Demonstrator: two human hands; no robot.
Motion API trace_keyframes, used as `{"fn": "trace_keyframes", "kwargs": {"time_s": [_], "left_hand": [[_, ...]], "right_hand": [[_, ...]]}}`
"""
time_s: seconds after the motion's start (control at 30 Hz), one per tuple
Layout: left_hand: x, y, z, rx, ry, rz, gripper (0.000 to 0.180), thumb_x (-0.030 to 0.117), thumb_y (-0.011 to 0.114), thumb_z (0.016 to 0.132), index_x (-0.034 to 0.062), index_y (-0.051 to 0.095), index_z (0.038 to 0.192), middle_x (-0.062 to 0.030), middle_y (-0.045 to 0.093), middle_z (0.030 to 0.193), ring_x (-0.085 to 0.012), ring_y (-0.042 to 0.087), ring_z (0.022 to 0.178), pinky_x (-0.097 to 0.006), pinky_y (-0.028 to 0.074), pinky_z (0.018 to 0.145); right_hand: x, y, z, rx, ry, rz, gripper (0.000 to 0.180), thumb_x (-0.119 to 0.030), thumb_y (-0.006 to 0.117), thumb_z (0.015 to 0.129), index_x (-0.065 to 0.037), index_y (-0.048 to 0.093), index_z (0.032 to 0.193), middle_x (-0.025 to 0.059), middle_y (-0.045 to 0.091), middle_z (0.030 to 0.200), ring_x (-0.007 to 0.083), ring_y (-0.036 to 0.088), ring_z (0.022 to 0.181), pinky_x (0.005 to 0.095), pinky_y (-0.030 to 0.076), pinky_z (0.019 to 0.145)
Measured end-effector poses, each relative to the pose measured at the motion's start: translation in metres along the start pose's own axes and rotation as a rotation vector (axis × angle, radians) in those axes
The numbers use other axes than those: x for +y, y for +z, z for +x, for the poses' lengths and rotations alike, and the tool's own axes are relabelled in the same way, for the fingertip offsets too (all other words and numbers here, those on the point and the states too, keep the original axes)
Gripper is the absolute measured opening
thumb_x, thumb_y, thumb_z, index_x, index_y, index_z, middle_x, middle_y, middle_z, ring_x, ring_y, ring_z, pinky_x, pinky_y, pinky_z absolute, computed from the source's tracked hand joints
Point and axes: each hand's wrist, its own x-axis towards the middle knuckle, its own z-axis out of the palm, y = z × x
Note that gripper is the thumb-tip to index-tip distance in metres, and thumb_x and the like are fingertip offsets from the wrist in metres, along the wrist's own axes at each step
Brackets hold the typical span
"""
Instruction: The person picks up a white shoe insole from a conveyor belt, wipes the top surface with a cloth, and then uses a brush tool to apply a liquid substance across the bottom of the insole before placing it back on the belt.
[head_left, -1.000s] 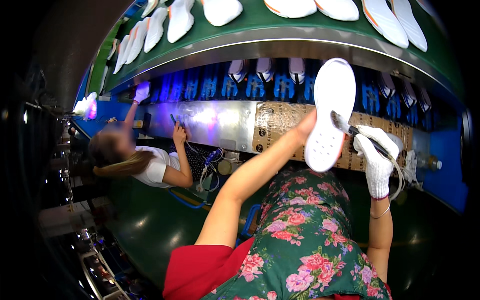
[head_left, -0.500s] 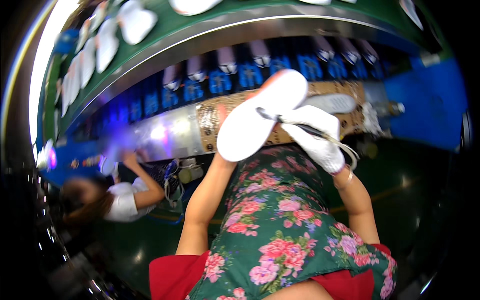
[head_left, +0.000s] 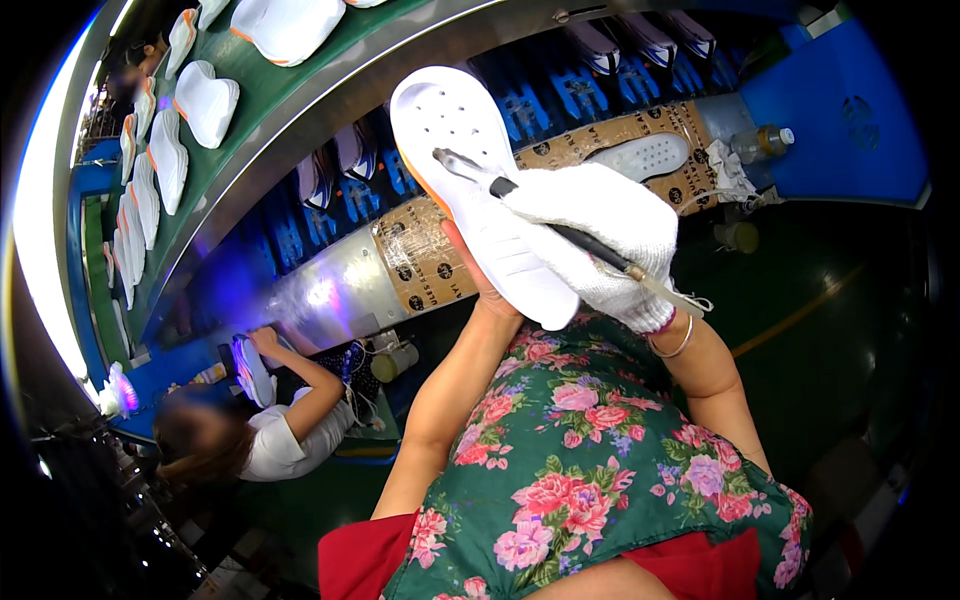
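A white shoe sole [head_left: 490,220] with an orange edge is held up in front of me, tilted with its upper end to the left. Small holes dot its upper part. My left hand [head_left: 488,285] grips it from beneath and behind, most of its fingers hidden by the sole. My right hand [head_left: 610,230], in a white knitted glove, is wrapped around a black-handled brush [head_left: 502,187] with a pale tube at its rear end. The brush's tip lies over the sole's face, below the holes, seemingly touching it.
A cardboard-covered ledge [head_left: 400,255] carries another sole [head_left: 650,155], a crumpled white cloth [head_left: 730,170] and a clear bottle [head_left: 765,143]. Behind, shoe uppers [head_left: 355,150] stand in a row; white soles [head_left: 205,105] line a green belt [head_left: 235,120]. A co-worker [head_left: 270,425] handles a shoe at left.
The sole has swung from leaning right to leaning left, and its dotted face now shows sharply. My gloved hand with the brush has shifted along it. The whole view has turned somewhat.
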Motion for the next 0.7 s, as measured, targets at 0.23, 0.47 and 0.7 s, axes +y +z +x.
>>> {"fn": "trace_keyframes", "kwargs": {"time_s": [0.23,0.47,0.7], "left_hand": [[-0.018,-0.002,0.003,-0.022,-0.020,-0.061,0.101,0.080,0.053,0.078,0.0176,0.026,0.152,-0.0111,0.041,0.147,-0.0314,0.044,0.132,-0.050,0.038,0.111],[-0.017,-0.004,0.014,-0.016,0.033,-0.078,0.100,0.078,0.055,0.077,0.0170,0.028,0.151,-0.0134,0.044,0.144,-0.0332,0.046,0.129,-0.051,0.040,0.109],[-0.017,-0.003,0.019,-0.032,0.036,-0.104,0.098,0.076,0.057,0.077,0.0164,0.030,0.150,-0.0157,0.046,0.141,-0.0350,0.048,0.126,-0.053,0.041,0.107]], "right_hand": [[0.005,0.036,-0.020,0.200,0.257,0.641,0.036,-0.004,0.071,0.082,0.000,0.066,0.117,0.0129,0.069,0.114,0.0249,0.068,0.104,0.0362,0.055,0.090],[-0.002,0.025,0.003,0.115,-0.016,-0.034,0.026,-0.005,0.076,0.076,-0.002,0.074,0.102,0.0103,0.074,0.095,0.0252,0.072,0.084,0.0360,0.058,0.074],[-0.009,0.027,-0.002,0.121,0.054,-0.024,0.024,-0.004,0.075,0.077,0.002,0.073,0.100,0.0135,0.074,0.096,0.0247,0.071,0.086,0.0362,0.055,0.079]]}}
